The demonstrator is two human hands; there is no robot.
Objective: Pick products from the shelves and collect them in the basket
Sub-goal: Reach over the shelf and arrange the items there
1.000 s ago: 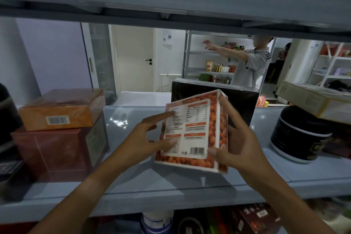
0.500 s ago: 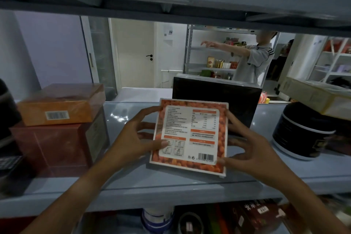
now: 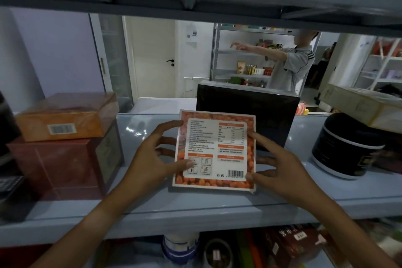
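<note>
- Two hands hold one flat packet (image 3: 214, 150) at the centre of the frame, standing just above the front of the pale blue shelf (image 3: 195, 211); whether its lower edge rests on the shelf I cannot tell
- left hand (image 3: 152, 159) grips the packet's left edge, thumb on the printed back and fingers curled behind
- right hand (image 3: 280, 172) pinches the right edge, thumb by the barcode and forefinger higher up the same edge
- judged by its thin square shape, the packet should be light and fairly stiff; its glossy wrap looks slippery, so opposite edges are the safest hold
- white label panel with orange bands, framed by a print of orange berries, corners slightly rounded
- behind it stands a shiny black box (image 3: 248, 115); at left an orange box (image 3: 65, 117) in clear film lies on a dark red box (image 3: 63, 165)
- no basket is in view
</note>
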